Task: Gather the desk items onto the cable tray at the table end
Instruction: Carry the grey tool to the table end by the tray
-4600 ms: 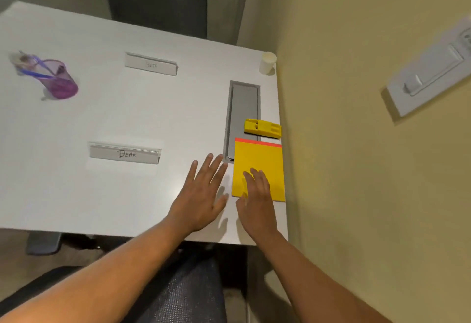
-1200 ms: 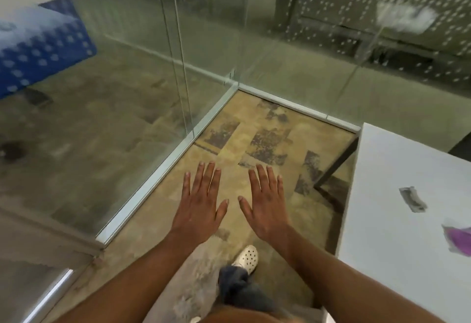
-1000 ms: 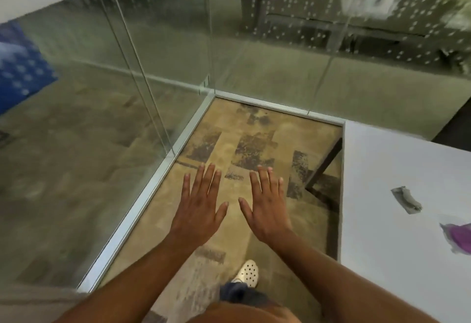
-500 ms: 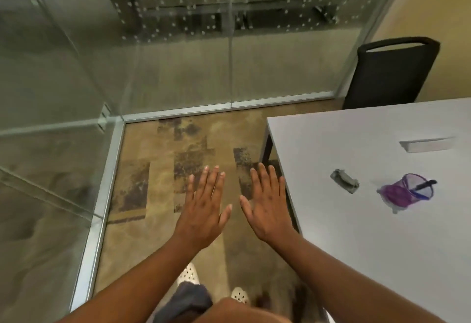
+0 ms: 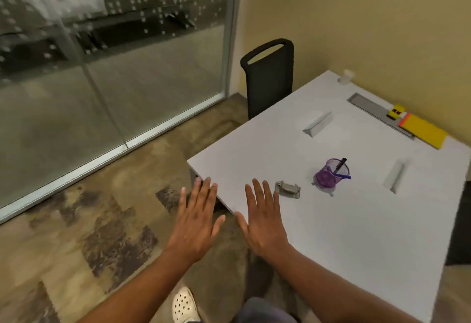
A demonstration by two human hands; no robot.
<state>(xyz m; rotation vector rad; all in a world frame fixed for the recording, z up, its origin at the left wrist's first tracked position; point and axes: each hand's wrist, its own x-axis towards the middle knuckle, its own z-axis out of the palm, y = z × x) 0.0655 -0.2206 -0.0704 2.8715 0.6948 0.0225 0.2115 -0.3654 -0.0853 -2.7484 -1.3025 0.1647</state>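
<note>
Both hands are spread flat and empty: left hand (image 5: 195, 223) over the floor, right hand (image 5: 263, 222) above the table's (image 5: 356, 233) near corner. Since 0.5 s ago the view has swung back onto the table, bringing the far end into sight. The metal stapler (image 5: 288, 189) lies just beyond the right fingertips, the purple mesh pen cup (image 5: 330, 177) near it, both well apart from the cable tray (image 5: 369, 105) by the yellow notepad (image 5: 423, 130); the stapler looks the likely next pick.

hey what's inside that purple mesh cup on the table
The purple mesh cup holds a dark pen standing tilted and a blue pen leaning over the rim. Their lower ends and the cup's bottom blur behind the mesh, so anything smaller there cannot be told.
</note>
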